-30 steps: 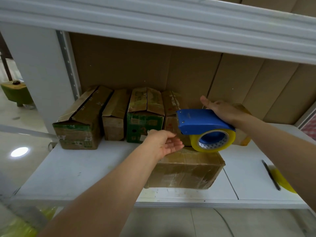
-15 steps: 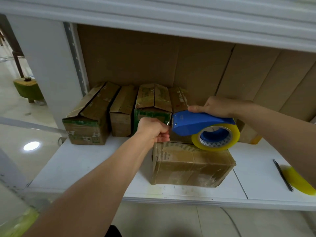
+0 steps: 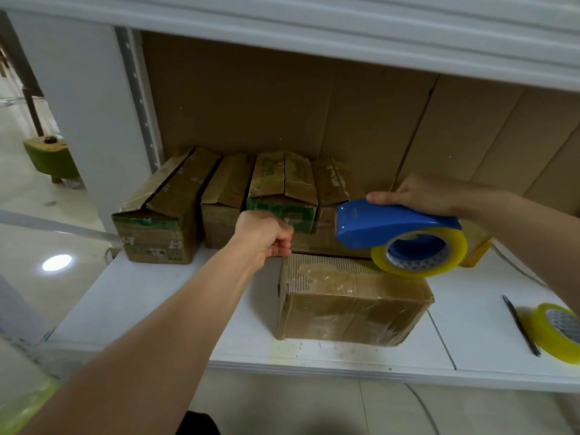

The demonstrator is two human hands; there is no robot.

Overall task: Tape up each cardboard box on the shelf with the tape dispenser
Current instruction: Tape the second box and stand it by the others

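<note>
Head view. Left hand curled, pinching the free end of the clear tape strip pulled out from the dispenser's mouth, above the front box's left edge. Right hand wrapped over the top of the blue tape dispenser; its yellow roll touches the far right top edge of the front cardboard box. Box sits near the shelf front lip. Four boxes in a row against the back wall, to the left. Bare shelf left of the front box. Spare tape roll and pen at far right.
</note>
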